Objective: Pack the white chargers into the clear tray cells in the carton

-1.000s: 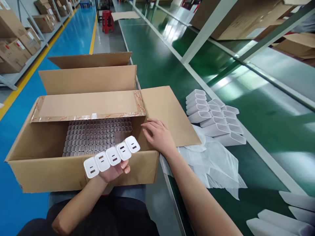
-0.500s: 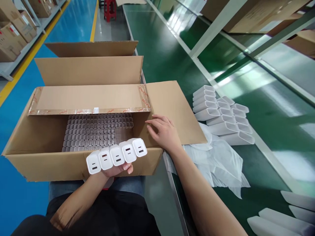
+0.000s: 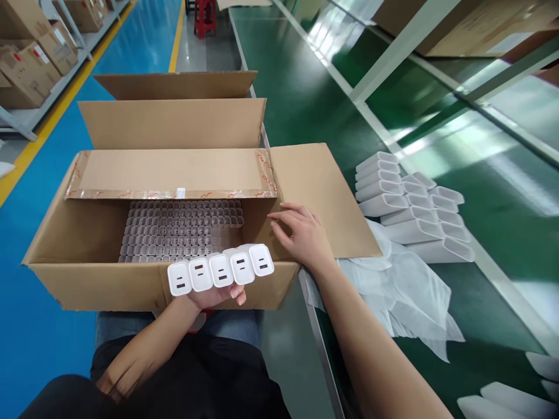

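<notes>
My left hand (image 3: 213, 295) holds a row of several white USB chargers (image 3: 220, 270) side by side, their port ends facing me, just above the near wall of a large cardboard box (image 3: 117, 285). Inside the box stand rows of small clear-looking, open-topped pieces (image 3: 170, 230), with a gap in the rows at the right. My right hand (image 3: 303, 237) is at the box's right side, over the base of the folded-out flap (image 3: 325, 198). Its fingers are apart and nothing is in them.
On the green table (image 3: 314, 110) to the right, white oval sleeves (image 3: 419, 215) are stacked beside a crumpled white plastic bag (image 3: 406, 291). More white pieces (image 3: 515, 401) lie at the lower right. Cartons fill a shelf (image 3: 35, 64) at the far left. A red stool (image 3: 204, 17) stands behind.
The whole view has shifted, so things appear farther right. My left hand with the chargers has risen slightly against the box's near wall. My right hand has stayed by the flap.
</notes>
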### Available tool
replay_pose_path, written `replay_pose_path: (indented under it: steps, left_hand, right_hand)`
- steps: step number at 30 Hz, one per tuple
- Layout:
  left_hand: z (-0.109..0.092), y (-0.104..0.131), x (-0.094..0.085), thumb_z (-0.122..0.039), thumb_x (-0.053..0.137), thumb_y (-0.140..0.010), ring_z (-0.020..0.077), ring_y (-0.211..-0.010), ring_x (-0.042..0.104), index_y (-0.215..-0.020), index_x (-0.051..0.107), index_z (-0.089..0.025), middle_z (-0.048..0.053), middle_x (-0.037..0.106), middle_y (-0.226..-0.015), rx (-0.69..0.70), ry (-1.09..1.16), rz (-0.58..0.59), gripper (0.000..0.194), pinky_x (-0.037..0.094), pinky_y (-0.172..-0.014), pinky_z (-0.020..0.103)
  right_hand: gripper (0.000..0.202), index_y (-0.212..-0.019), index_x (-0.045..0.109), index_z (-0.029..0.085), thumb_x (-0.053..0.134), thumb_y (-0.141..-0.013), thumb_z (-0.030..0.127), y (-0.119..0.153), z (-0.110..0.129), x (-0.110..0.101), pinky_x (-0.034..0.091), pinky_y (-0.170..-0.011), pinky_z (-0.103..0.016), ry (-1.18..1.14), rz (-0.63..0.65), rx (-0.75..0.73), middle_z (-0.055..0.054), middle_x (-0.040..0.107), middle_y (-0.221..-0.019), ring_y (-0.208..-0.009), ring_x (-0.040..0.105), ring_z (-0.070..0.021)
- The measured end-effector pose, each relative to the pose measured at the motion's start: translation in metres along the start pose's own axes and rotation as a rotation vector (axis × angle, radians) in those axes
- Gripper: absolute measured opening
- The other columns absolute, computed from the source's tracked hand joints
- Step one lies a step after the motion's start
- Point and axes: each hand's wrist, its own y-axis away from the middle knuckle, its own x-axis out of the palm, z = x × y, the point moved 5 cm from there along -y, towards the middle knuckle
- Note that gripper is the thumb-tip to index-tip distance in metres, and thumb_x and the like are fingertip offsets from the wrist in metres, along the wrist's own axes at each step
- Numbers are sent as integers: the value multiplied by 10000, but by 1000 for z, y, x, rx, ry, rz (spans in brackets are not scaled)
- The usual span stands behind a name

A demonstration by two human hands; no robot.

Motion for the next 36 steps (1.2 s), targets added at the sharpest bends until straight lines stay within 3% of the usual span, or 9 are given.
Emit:
replay_pose_path:
  steps: [3, 10, 19, 36]
  left_hand:
    - [2, -1, -2, -560, 779, -681, 132, -574, 508, -803, 650, -177, 32, 636, -765, -7, -5, -1, 422, 430, -587, 322]
    - [3, -2, -2, -513, 671, -787, 134, -573, 497, -803, 605, -178, 37, 606, -748, -10, -57, -12, 342, 409, -586, 330]
    - [1, -3, 1, -449, 768, -684, 138, -616, 513, -838, 602, -190, 38, 620, -805, 31, -35, -10, 344, 427, -597, 323]
    - [2, 0, -4, -562, 750, -707, 154, -646, 553, -896, 662, -179, 55, 639, -863, 39, -30, -5, 436, 460, -616, 319]
  right_hand:
    - [234, -976, 717, 200, 505, -927, 288, 1, -1, 0, 466, -937, -471, 7, -6, -3, -106, 751, -1016, -1149, 624, -292]
    - [248, -983, 718, 202, 496, -934, 301, 1, -2, 1, 470, -951, -482, 12, -9, -18, -107, 747, -1009, -1148, 625, -294]
    - [257, -974, 717, 200, 487, -941, 310, 1, -2, 2, 471, -930, -481, 19, -9, -15, -101, 750, -1009, -1147, 625, -292]
    - [248, -987, 724, 210, 498, -935, 296, 0, -1, 0, 472, -959, -489, -4, -3, 2, -99, 751, -1028, -1161, 625, -286]
